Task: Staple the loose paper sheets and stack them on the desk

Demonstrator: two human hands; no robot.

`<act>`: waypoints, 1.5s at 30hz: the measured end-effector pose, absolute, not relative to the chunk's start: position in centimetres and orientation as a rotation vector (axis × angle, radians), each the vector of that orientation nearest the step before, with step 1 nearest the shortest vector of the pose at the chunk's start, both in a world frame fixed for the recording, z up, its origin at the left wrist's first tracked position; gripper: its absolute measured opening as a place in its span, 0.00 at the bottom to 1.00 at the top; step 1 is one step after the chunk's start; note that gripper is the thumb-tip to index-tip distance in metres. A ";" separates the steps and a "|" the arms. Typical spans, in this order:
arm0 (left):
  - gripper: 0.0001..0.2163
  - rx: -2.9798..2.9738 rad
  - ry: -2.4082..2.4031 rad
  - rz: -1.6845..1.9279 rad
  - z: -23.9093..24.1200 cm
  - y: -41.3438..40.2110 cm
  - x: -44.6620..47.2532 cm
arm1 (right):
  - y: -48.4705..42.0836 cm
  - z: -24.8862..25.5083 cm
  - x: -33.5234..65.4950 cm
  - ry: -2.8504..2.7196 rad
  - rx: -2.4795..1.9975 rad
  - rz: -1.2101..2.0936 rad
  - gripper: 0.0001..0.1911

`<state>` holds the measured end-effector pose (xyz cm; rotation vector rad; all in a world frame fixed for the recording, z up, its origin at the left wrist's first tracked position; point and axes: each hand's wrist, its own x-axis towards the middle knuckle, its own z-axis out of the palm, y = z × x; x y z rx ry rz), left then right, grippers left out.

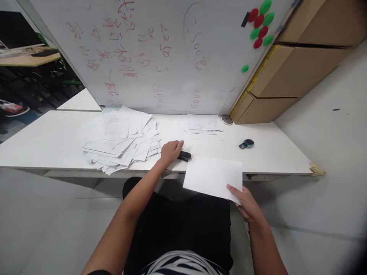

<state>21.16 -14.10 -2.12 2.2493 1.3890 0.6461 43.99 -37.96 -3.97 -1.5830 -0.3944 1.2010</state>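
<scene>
My left hand (pixel 171 150) is closed over a black stapler (pixel 185 156) that rests near the table's front edge. Only the stapler's rounded front end shows; my fist hides the rest. In my right hand (pixel 242 199) is white paper (pixel 213 175), pinched at its lower right corner with the thumb on top. Its upper left corner is close to the stapler's tip, and its near half overhangs the table edge. Whether it is one sheet or several, I cannot tell. Left of my left hand lies a messy heap of papers (pixel 123 141).
A flatter stack of papers (pixel 203 123) lies at the back of the white table (pixel 272 156), below a whiteboard (pixel 177 57) with red writing and magnets. A dark watch (pixel 247 143) is on the right. Cardboard boxes (pixel 266 105) stand at the back right.
</scene>
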 end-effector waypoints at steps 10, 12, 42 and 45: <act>0.24 2.212 1.541 0.795 -3.8 -14.4 21.5 | -38.9 -2.3 45.0 -0.435 -1.553 0.631 0.26; 0.24 2.222 1.527 0.807 -3.8 -14.5 21.4 | -38.6 -3.0 44.3 -0.522 -1.544 0.674 0.26; 0.20 2.293 1.568 0.840 -4.2 -14.4 21.9 | -31.0 -2.9 45.7 -0.746 -1.688 0.419 0.24; 0.20 2.296 1.594 0.837 -4.3 -14.2 21.9 | -23.9 -1.0 48.0 -0.873 -1.565 0.317 0.26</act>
